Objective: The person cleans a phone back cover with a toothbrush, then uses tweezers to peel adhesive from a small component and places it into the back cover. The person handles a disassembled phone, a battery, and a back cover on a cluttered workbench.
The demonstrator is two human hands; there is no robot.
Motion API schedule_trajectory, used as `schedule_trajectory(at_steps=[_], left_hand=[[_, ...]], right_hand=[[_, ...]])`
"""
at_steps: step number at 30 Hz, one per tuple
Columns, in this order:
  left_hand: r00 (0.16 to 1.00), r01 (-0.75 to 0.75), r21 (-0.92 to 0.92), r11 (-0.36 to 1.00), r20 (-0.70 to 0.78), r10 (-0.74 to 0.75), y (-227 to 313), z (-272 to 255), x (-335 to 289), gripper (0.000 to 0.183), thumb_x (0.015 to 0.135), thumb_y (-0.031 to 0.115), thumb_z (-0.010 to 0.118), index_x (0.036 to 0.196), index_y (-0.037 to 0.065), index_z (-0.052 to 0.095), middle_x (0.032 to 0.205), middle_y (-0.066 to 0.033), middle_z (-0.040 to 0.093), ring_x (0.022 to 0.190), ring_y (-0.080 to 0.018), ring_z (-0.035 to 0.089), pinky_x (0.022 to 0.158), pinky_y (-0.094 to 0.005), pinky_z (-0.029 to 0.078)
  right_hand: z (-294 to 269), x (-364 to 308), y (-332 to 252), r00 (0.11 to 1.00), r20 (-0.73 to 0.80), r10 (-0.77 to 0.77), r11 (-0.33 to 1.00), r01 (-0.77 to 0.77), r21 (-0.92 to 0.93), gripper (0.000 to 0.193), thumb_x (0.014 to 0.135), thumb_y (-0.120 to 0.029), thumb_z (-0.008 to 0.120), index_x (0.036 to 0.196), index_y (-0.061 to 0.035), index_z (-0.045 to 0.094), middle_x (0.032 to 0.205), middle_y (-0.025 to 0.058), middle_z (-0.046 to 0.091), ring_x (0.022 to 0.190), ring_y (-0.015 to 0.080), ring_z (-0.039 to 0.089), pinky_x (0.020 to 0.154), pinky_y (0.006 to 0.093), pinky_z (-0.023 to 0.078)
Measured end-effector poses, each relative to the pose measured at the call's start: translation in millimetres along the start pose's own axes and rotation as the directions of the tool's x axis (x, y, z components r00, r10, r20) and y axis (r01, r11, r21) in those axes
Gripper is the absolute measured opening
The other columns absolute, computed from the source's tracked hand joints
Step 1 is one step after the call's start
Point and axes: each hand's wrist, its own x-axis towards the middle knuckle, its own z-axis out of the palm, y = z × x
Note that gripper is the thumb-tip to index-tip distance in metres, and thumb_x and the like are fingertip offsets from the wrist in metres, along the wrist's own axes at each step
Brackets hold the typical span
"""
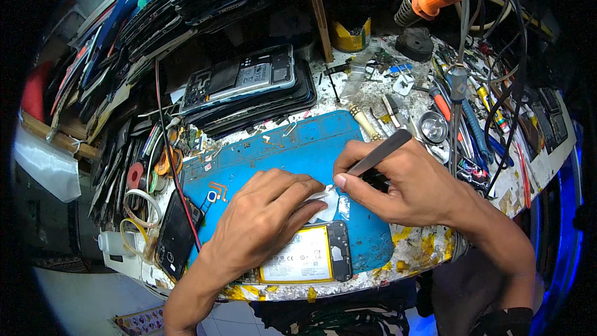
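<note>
My right hand [401, 177] grips a pair of dark metal tweezers [380, 152], which slant down to the left toward a crumpled white tissue [324, 206]. My left hand [264, 211] is closed on this tissue, with its fingertips close to those of the right hand. What the tweezer tips touch is too small to make out. Just below the hands, an opened phone [339, 250] with a white, yellow-edged battery [298, 258] lies near the bench's front edge, partly covered by my left wrist. All this is over a blue work mat [298, 143].
A dark phone panel [176, 236] leans left of my left forearm. Small copper-coloured flex parts [217, 190] lie on the mat. Stacked phone frames [249, 81] stand behind it. At right are hand tools, a small metal dish [433, 126], hanging cables and an orange-handled soldering iron [441, 1].
</note>
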Motion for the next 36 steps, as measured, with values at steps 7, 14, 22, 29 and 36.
schedule_trajectory(at_steps=[7, 14, 22, 29, 36], left_hand=[[0.997, 0.051, 0.006, 0.999, -0.060, -0.051, 5.9, 0.1, 1.4, 0.038, 0.075, 0.008, 0.087, 0.109, 0.004, 0.070, 0.092, -0.0106, 0.073, 0.077, -0.0266, 0.070, 0.068, -0.0363, 0.056], [0.997, 0.057, -0.005, 0.998, -0.047, -0.057, 5.9, 0.3, 1.0, 0.038, 0.083, 0.014, 0.082, 0.114, 0.002, 0.066, 0.091, -0.0121, 0.071, 0.077, -0.0277, 0.066, 0.071, -0.0385, 0.053], [0.997, 0.053, -0.010, 0.999, -0.048, -0.053, 4.7, 0.1, 0.4, 0.037, 0.083, 0.015, 0.082, 0.115, 0.002, 0.066, 0.090, -0.0120, 0.070, 0.076, -0.0280, 0.066, 0.071, -0.0387, 0.053], [0.997, 0.057, -0.006, 0.998, -0.058, -0.058, 5.3, -0.1, 1.4, 0.039, 0.076, 0.009, 0.087, 0.111, 0.004, 0.069, 0.093, -0.0119, 0.073, 0.076, -0.0273, 0.069, 0.066, -0.0369, 0.055], [0.998, 0.056, -0.011, 0.998, -0.019, -0.056, 5.4, -1.6, 0.8, 0.032, 0.084, 0.014, 0.081, 0.109, 0.000, 0.067, 0.089, -0.0125, 0.069, 0.078, -0.0287, 0.067, 0.072, -0.0393, 0.053]], right_hand=[[0.7, -1.1, -0.3, 1.000, -0.010, 0.019, 1.000, -0.019, 0.003, 0.014, 0.096, -0.013, 0.065, 0.094, 0.0003, 0.068, 0.068, 0.0110, 0.063, 0.056, 0.0193, 0.060, 0.052, 0.0342, 0.043], [1.5, -0.1, 0.1, 1.000, -0.018, 0.011, 1.000, -0.011, 0.004, 0.014, 0.096, -0.012, 0.065, 0.094, 0.0010, 0.068, 0.067, 0.0110, 0.062, 0.056, 0.0202, 0.059, 0.052, 0.0348, 0.043], [1.3, -0.9, -1.2, 0.999, -0.025, 0.029, 1.000, -0.029, 0.004, 0.013, 0.095, -0.011, 0.066, 0.093, 0.0018, 0.068, 0.069, 0.0115, 0.064, 0.059, 0.0210, 0.062, 0.054, 0.0348, 0.045], [-1.3, 0.2, 0.3, 0.998, -0.032, 0.056, 0.998, -0.057, -0.018, 0.014, 0.095, -0.011, 0.066, 0.093, 0.0028, 0.068, 0.073, 0.0126, 0.067, 0.062, 0.0215, 0.065, 0.056, 0.0343, 0.047], [-2.4, 0.1, -2.4, 0.995, 0.035, 0.095, 0.995, -0.095, -0.021, 0.014, 0.096, -0.012, 0.066, 0.094, 0.0018, 0.068, 0.073, 0.0122, 0.066, 0.062, 0.0198, 0.064, 0.056, 0.0340, 0.045]])
